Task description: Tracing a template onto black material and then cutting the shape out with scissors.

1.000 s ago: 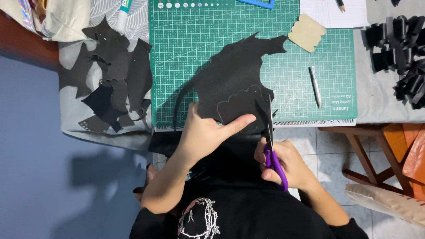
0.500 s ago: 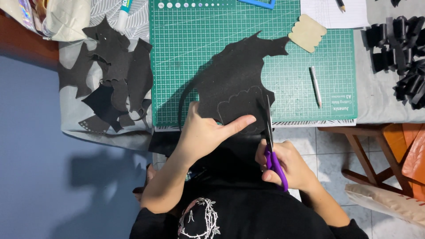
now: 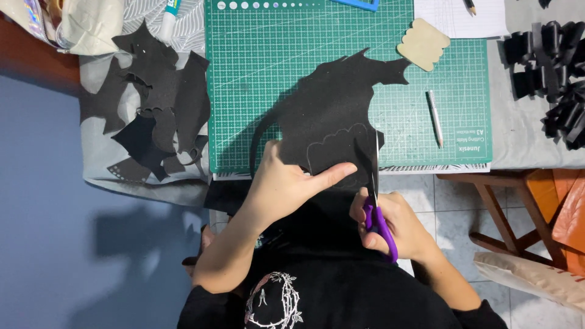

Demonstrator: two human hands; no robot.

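1. Nearest the camera, a black garment with a pale printed emblem (image 3: 273,301) is seen on the person's torso.
2. The right hand (image 3: 396,225) is closed around the purple handles of the scissors (image 3: 375,195); its grip is pinching those handles, and the dark blades are directed away from the body into the near edge of the black sheet (image 3: 335,116).
3. The left hand (image 3: 289,183) is laid flat on the near part of the black sheet, fingers held together and the index finger extended toward the blades; nothing is enclosed in its grip.
4. The black sheet, cut to a jagged, winged outline, is lying on the green cutting mat (image 3: 262,61), its near edge overhanging the surface toward the body. A pale scalloped line is drawn on it just beside the blades.
5. A white pen (image 3: 435,117) is lying on the mat to the right of the sheet, apart from it.
6. A tan scalloped template (image 3: 423,44) is resting at the mat's far right, near the sheet's tip.
7. Black offcuts (image 3: 158,109) are piled to the left of the mat; black folded pieces (image 3: 554,73) are gathered at the far right.
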